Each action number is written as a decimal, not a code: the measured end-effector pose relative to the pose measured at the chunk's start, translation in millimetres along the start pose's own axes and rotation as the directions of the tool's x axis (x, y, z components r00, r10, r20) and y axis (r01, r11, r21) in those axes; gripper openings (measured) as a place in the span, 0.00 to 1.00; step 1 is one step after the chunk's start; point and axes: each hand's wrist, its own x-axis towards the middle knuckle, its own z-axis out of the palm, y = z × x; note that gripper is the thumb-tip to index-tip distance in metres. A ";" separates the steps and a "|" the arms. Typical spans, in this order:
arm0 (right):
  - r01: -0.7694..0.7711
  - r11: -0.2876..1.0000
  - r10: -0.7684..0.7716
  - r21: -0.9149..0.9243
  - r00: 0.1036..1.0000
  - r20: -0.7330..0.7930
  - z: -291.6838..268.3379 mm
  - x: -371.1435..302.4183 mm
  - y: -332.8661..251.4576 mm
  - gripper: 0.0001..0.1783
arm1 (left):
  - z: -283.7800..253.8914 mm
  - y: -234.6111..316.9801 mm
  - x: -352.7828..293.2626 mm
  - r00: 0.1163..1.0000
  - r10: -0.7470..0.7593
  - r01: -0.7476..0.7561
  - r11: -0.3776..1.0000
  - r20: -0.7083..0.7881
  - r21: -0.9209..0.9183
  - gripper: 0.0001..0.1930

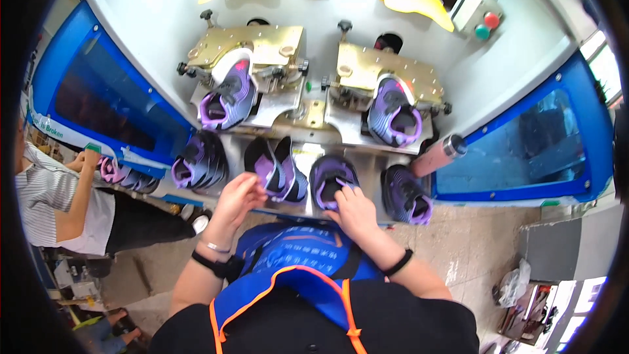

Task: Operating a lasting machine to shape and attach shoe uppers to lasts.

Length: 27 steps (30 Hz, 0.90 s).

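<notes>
The fingers of the right hand point(356, 210) rested at the collar of a purple-and-black sneaker point(333, 168) near the frame's centre — whether they gripped it, I could not tell. The fingers of the left hand point(236, 204) were loosely parted, just beside a pair of lavender-and-black sneakers point(298, 182) left of centre. Farther out on the metal tabletop point(369, 170), a dark purple sneaker point(405, 191) stood at centre right, near a pink bottle point(432, 159). Two brass-coloured fixtures point(278, 40) filled the upper middle.
</notes>
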 end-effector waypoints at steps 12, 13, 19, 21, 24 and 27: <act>0.135 0.964 -0.257 -0.229 0.687 -0.680 -293.0 131.1 38.7 0.22 | -29.0 -28.6 -1.1 0.999 -0.054 0.054 0.998 0.008 -0.012 0.09; 0.080 0.979 -0.190 -0.189 0.706 -0.682 -299.4 152.8 53.2 0.22 | -27.7 -26.8 0.3 0.999 -0.033 0.033 0.999 0.025 -0.013 0.09; -0.078 0.996 0.076 0.031 0.689 -0.721 -290.4 245.8 123.7 0.24 | -49.9 -30.5 -5.7 0.994 0.001 -0.002 1.000 -0.106 -0.014 0.09; -0.121 0.989 0.127 0.080 0.455 -0.881 -276.9 248.4 113.6 0.23 | -63.2 -38.3 -13.2 0.989 0.007 -0.011 1.000 -0.149 -0.027 0.09; -0.116 0.915 0.402 0.387 0.161 -0.901 -236.1 242.4 155.9 0.34 | -78.9 -45.8 -26.8 0.975 -0.001 -0.015 0.997 -0.222 -0.072 0.09; -0.115 0.770 0.623 0.628 0.348 -0.700 -214.8 235.1 202.2 0.41 | -80.6 -50.5 -30.9 0.963 -0.024 -0.007 0.994 -0.267 -0.113 0.09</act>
